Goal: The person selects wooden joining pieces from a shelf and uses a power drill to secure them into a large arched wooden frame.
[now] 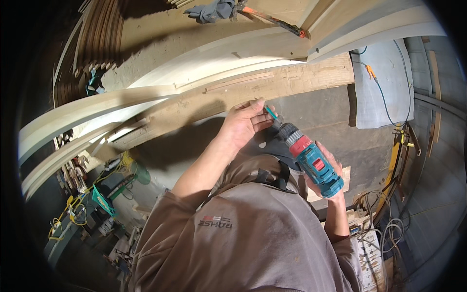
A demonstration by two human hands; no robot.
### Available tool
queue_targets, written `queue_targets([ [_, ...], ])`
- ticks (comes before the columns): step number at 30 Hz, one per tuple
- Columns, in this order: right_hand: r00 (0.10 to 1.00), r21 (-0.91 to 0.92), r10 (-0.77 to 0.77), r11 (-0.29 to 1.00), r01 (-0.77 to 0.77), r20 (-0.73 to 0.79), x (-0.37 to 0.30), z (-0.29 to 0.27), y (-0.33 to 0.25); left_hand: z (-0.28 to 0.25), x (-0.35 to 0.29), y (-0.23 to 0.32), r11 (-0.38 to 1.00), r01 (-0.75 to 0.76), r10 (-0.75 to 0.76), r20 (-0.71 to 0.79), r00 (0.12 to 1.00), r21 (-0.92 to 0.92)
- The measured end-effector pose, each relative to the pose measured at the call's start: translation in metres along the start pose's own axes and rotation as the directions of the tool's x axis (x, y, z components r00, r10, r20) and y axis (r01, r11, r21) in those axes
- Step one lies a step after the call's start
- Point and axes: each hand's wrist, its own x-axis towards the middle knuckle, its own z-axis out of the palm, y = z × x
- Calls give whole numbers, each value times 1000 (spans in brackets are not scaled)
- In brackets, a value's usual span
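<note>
brown shirt (253, 238); right hand (333, 159) holds teal drill (315, 163)

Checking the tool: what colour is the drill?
The drill is teal, with red and black parts; the head view shows it best.

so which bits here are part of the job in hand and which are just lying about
Job in hand:
- cordless drill, in the right hand
- thin teal piece, at the left hand's fingertips

Apparently lying about:
- crumpled grey cloth
- orange air gun
- stacked wooden strips
</note>
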Motion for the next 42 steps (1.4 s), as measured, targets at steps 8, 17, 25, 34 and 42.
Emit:
queue_targets([
  [8,959,392,276,890,-232,-60,-16,19,11,12,23,-30,999,25,-26,7,1000,23],
  [17,860,744,491,626,-234,-143,-26,11,24,-71,88,0,-726,-66,483,575,660,685],
  [25,853,802,476,584,-124,-215,-34,9,26,-56,72,0,-67,-306,550,291,783,950],
  [34,855,847,478,524,-93,-202,-33,13,24,-12,59,11,735,-224,201,110,973,640],
  [42,833,852,506,516,-87,-221,-32,10,19,-8,97,24,-728,-373,367,787,496,575],
])
